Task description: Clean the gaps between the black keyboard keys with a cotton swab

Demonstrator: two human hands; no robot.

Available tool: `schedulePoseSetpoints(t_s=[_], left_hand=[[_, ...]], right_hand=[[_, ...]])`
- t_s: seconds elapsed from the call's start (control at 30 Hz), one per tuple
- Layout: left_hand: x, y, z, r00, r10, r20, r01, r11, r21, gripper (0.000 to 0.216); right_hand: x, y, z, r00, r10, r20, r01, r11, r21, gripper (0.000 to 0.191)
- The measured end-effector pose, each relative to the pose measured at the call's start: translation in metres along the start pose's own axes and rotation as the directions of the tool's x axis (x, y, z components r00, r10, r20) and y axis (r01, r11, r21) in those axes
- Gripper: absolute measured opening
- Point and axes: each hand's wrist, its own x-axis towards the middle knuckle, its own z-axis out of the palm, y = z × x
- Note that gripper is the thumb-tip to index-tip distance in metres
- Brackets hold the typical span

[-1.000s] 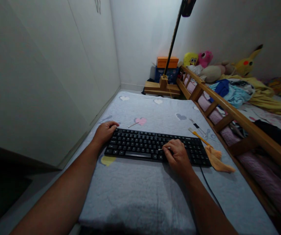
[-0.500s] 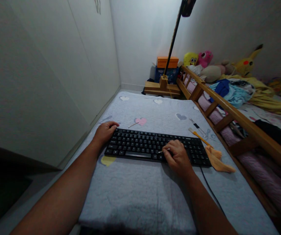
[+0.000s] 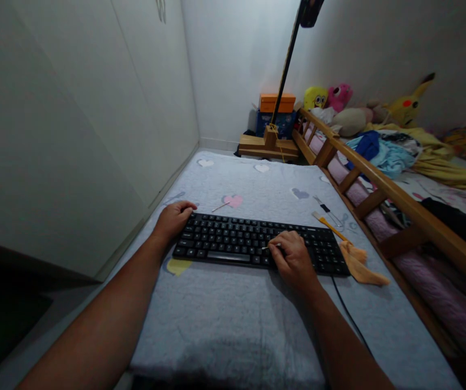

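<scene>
A black keyboard lies flat on a pale blue quilted cover with heart prints. My left hand grips its upper left end, fingers curled at the edge. Over the keys right of the space bar is my right hand, pinching a thin white cotton swab. The swab's end points left, down at the keys; whether it touches them I cannot tell. Behind the keyboard rests a second cotton swab, partly on a pink heart.
Right of the keyboard lie an orange cloth, a yellow-handled brush and a wire tool with a black middle. The keyboard's cable runs toward me. A wooden bed rail borders the right; a white cabinet stands left.
My right hand and the swab have shifted very slightly over the same keys. The left hand keeps its hold, and the keyboard stays in place.
</scene>
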Motion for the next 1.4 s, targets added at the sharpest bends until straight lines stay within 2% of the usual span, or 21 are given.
schedulePoseSetpoints(t_s=[0.57, 1.4], left_hand=[[0.0014, -0.0016, 0.0007, 1.0, 0.005, 0.001, -0.005, 1.0, -0.023, 0.037], [-0.0005, -0.0009, 0.0014, 1.0, -0.003, -0.006, 0.003, 1.0, -0.023, 0.038]], right_hand=[[-0.0011, -0.0024, -0.0022, 0.998, -0.034, 0.054, 0.033, 0.999, 0.022, 0.017], [-0.0012, -0.0072, 0.0059, 0.994, -0.096, 0.049, 0.091, 0.992, 0.082, 0.018]])
